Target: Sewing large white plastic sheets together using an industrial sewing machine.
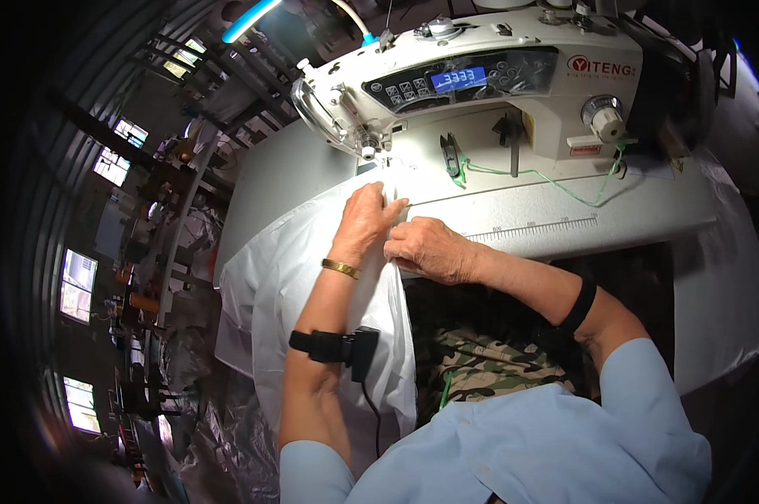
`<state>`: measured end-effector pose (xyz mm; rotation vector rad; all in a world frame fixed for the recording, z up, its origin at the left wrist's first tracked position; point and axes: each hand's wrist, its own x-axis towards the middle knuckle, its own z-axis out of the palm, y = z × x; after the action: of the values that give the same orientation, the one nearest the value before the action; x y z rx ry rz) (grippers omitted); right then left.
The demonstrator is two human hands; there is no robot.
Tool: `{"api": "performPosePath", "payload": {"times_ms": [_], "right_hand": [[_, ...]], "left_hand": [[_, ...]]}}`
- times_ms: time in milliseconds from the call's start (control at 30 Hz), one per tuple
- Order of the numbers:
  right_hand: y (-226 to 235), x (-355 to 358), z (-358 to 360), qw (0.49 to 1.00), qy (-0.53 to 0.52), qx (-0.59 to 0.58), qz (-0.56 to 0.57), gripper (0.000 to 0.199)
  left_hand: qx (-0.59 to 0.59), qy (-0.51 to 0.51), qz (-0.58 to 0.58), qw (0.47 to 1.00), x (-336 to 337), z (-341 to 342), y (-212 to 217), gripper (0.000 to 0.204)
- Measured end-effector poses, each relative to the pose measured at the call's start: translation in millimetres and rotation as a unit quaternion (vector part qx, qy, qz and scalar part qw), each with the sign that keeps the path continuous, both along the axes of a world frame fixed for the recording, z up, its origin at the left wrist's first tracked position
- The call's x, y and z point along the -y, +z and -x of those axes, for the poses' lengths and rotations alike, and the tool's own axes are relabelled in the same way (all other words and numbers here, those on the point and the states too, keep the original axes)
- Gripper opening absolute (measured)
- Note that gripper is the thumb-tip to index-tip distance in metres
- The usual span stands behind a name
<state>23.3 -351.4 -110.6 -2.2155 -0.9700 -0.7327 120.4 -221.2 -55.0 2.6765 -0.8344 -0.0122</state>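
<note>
A large sheet of thin white fabric lies over the left part of the sewing table and hangs down its front edge toward my lap. My left hand grips the fabric just in front of the needle area of a white sewing machine, thumb pointing right. Close beside it, my right hand has its fingers curled in a pinch on the fabric's right edge, at the table's front edge. The presser foot stands just beyond my left fingertips; glare hides the exact needle point.
Small black thread snips on a green cord rest against the machine bed. A ruler strip runs along the table's front. A lit lamp hangs at the upper left. More white sheeting drapes at the right.
</note>
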Motion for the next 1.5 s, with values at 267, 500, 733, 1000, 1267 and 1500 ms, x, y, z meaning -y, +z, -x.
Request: {"api": "performPosePath", "payload": {"times_ms": [267,500,733,1000,1267,1500], "right_hand": [[3.5,8.6,-4.6,0.986,0.038,-0.151,-0.053,0.016],[9.4,9.7,-3.5,0.977,0.097,-0.179,-0.065,0.011],[17.5,14.6,-15.1,0.947,-0.031,-0.239,-0.213,0.015],[7.1,22.9,-51.5,0.952,-0.249,-0.111,0.139,0.032],[16.8,15.1,-52.6,0.937,-0.274,-0.158,0.149,0.040],[13.3,18.5,-52.5,0.937,-0.281,-0.150,0.145,0.041]], "left_hand": [[0.116,0.032,-0.056,0.991,22.6,-11.4,-21.8,0.020],[0.106,0.019,-0.027,0.994,14.5,-10.3,-26.3,0.015],[-0.031,-0.012,0.143,0.989,-18.0,-37.0,-47.9,0.017],[-0.293,0.075,0.357,0.884,-10.9,-33.6,-45.9,0.029],[-0.323,0.104,0.443,0.830,-13.2,-37.3,-51.1,0.023],[-0.325,0.111,0.453,0.823,0.4,-26.7,-39.1,0.026]]}}
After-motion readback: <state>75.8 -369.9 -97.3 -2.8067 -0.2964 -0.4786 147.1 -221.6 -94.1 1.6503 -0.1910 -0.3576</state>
